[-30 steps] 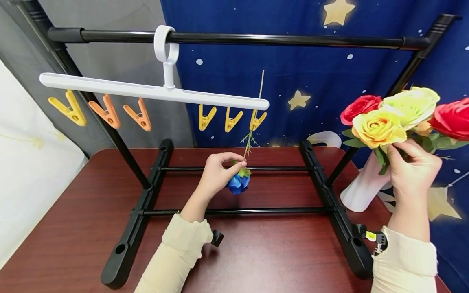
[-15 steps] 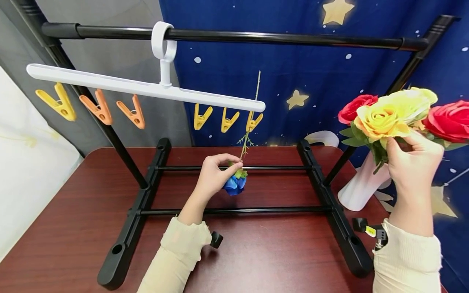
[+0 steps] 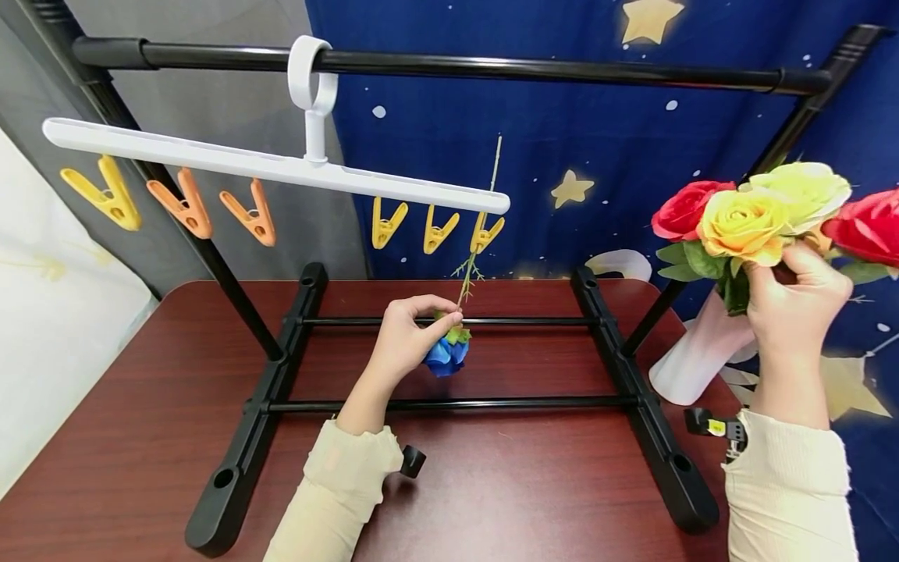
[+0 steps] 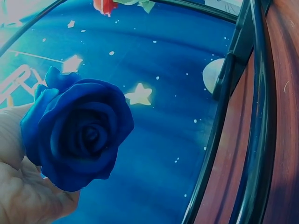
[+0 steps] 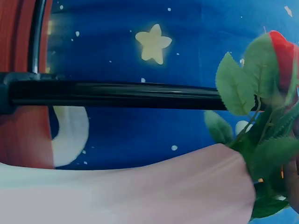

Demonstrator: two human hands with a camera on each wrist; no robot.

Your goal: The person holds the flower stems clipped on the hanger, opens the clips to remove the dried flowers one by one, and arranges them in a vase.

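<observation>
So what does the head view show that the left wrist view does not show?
Only the head view shows the white hanger with its clips, the stem of the blue rose clamped in a yellow clip, the right hand gripping the bouquet at the white vase, and the left hand from above. Only the left wrist view shows the open face of the blue rose. Both show the rose in the left hand, the black rack and the starry blue cloth.

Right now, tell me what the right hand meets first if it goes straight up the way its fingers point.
The right hand would probably run into the yellow rose just above its fingers; depth is unclear.
</observation>
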